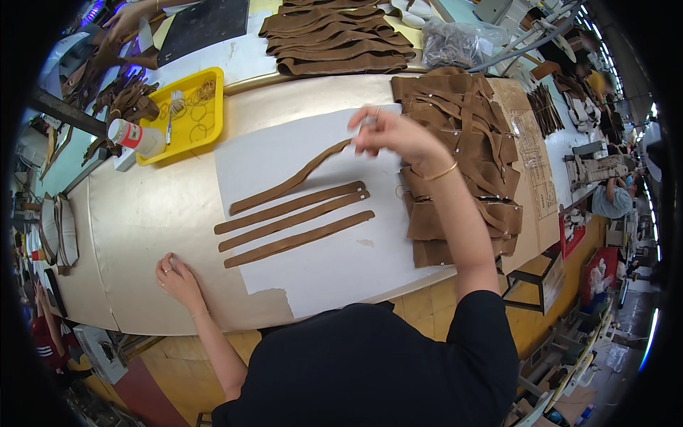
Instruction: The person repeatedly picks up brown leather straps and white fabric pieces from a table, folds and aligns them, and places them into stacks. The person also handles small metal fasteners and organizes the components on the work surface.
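My right hand point(390, 135) is over the far part of a white sheet point(331, 270), fingers pinched and slightly blurred. They grip the raised right end of a narrow brown strip point(295, 179), whose left end rests on the sheet. Nearer to me lie three more brown strips point(299, 238), roughly parallel, some with small white marks at their right ends. My left hand point(178, 283) rests on the gold-coloured table point(149, 235), left of the strips, its fingers bent and apart. A small greyish bit shows by its fingertips; I cannot tell what it is.
A pile of brown pieces point(462, 135) lies to the right. At the far left are a yellow tray point(217, 103) with rubber bands and a white-capped jar point(146, 140). Wavy brown strips point(334, 39) and a clear plastic bag point(459, 44) lie beyond.
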